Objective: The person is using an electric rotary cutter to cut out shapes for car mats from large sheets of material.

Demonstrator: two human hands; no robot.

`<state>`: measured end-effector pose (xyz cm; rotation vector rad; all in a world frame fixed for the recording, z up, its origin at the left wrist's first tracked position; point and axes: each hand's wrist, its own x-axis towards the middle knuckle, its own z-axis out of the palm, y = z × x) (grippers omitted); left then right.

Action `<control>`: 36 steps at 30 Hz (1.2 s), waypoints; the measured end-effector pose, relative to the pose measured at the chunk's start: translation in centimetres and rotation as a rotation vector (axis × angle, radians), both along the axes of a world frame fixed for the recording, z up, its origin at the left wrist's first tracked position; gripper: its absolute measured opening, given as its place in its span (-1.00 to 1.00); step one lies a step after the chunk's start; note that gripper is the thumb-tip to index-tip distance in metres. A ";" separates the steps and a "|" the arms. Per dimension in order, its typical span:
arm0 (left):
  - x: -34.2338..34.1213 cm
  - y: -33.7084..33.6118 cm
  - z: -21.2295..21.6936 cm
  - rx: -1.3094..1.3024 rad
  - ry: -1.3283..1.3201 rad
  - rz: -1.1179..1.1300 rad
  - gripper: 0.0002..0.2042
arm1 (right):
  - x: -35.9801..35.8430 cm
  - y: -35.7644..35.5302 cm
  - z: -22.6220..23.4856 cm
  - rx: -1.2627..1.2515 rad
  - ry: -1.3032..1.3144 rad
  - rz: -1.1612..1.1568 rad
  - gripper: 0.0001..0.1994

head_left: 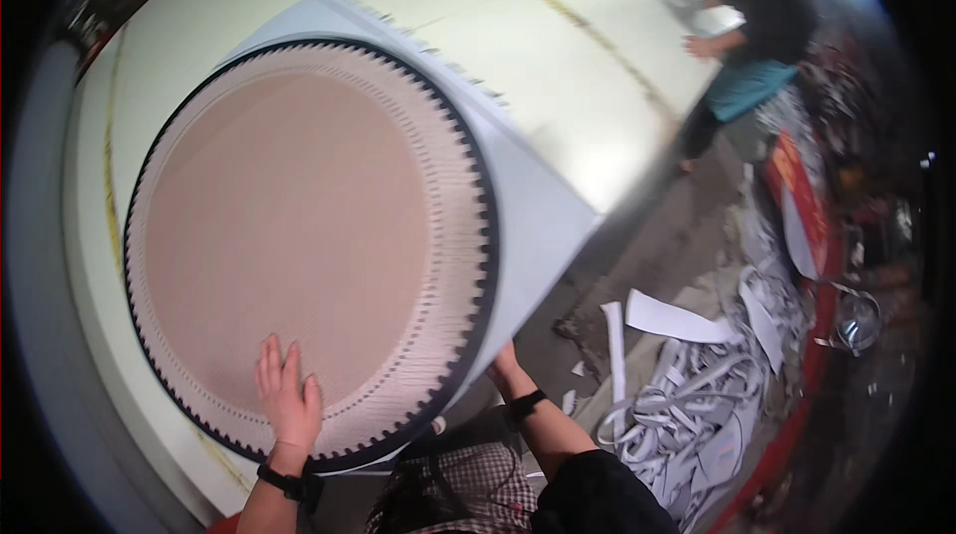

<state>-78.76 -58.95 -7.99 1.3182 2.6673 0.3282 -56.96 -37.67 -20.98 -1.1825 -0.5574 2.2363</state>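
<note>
A large round panel point(289, 206) fills the left and middle of the view, tan in the centre with a paler dotted border and a black toothed rim. It lies over a pale grey-white sheet point(543, 220) whose corners stick out past it. My left hand point(287, 397) rests on the panel's near part, fingers stretched out and slightly spread, holding nothing. Just beyond the panel's lower right rim, my right hand point(505, 363) reaches to the edge of the sheet. Its fingers are hidden beneath that edge, so their grip does not show.
Under the sheet is a broad cream table point(597, 106) with yellowish lines across it. A person point(762, 21) in dark top and teal lower garment stands at its far right. White offcut strips point(687, 400) are heaped on the floor at my right, near a red edge point(812, 365).
</note>
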 end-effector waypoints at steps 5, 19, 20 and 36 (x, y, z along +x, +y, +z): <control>0.9 -0.2 0.8 0.044 0.030 -0.013 -0.51 | 6.5 4.6 8.0 0.172 -0.176 -0.059 -0.46; 0.3 -4.1 -0.6 0.142 -0.095 -0.053 -0.52 | 11.3 11.9 18.5 0.612 -0.466 -0.140 -0.89; 0.0 -5.4 -1.2 0.227 -0.154 0.024 -0.52 | 15.5 13.1 19.7 0.684 -0.548 -0.164 -0.88; -0.7 -19.5 -3.3 0.529 -0.337 1.149 -0.43 | 83.3 -23.8 27.4 -0.103 -2.115 -0.828 -0.67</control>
